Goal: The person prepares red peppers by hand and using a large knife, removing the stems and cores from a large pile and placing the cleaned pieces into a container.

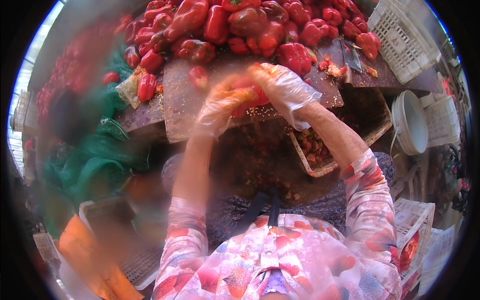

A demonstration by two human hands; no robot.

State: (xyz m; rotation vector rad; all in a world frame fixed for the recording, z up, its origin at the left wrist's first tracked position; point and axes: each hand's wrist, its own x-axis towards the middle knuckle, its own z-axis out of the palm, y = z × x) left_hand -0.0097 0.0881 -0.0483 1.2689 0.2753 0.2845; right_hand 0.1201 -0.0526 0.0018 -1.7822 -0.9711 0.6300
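Both hands wear thin clear plastic gloves with orange stains, over a seed-strewn board [180, 101]. My left hand [225, 101] is curled around a red bell pepper [258, 96], which is partly hidden and blurred. On the same pepper's upper side, my right hand [281, 84] has its fingers bent; whether they hold a piece of it is unclear. A smaller red pepper [198, 77] lies on the board left of the hands. Beyond them rises a large heap of red bell peppers [247, 22]. A cleaver [350, 56] with a wooden handle rests at the right, beside pepper scraps [332, 67].
Below the table edge, a tub [307, 165] holds pepper waste. White buckets [410, 123] and a plastic crate [403, 41] stand right. Green netting [101, 161] hangs left, above an orange sheet-like item [90, 258] and another crate [142, 262]. A stacked crate [412, 217] sits lower right.
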